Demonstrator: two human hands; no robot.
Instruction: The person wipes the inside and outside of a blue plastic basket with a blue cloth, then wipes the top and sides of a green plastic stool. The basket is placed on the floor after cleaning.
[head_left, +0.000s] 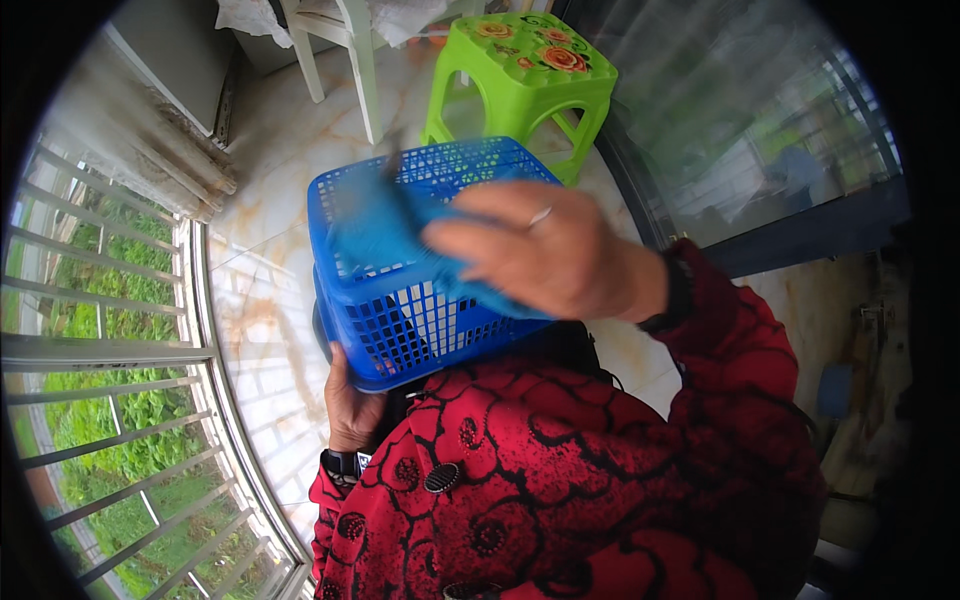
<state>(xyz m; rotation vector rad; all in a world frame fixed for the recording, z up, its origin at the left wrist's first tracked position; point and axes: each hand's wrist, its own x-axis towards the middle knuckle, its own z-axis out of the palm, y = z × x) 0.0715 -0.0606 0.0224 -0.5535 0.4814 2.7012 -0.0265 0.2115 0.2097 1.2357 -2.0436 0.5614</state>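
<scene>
A blue plastic lattice basket (420, 330) rests on my lap, apparently turned over, with its perforated bottom upward and its rim low. My left hand (351, 409) holds the rim at the near left corner, fingers partly hidden behind the side wall. Above the basket, my right hand (551, 255) is blurred by motion and grips a blue cloth (375, 232). That cloth spreads over the upturned bottom and part of the near side. A dark streak crosses the cloth, too blurred to identify.
Beyond the basket stands a green plastic stool (517, 90) with a flower-patterned top. White furniture legs (364, 82) rise behind on the marble-look floor (262, 315). A barred window (202, 360) runs along the left, with a curtain (165, 142); a dark-framed glass door (720, 135) is at right.
</scene>
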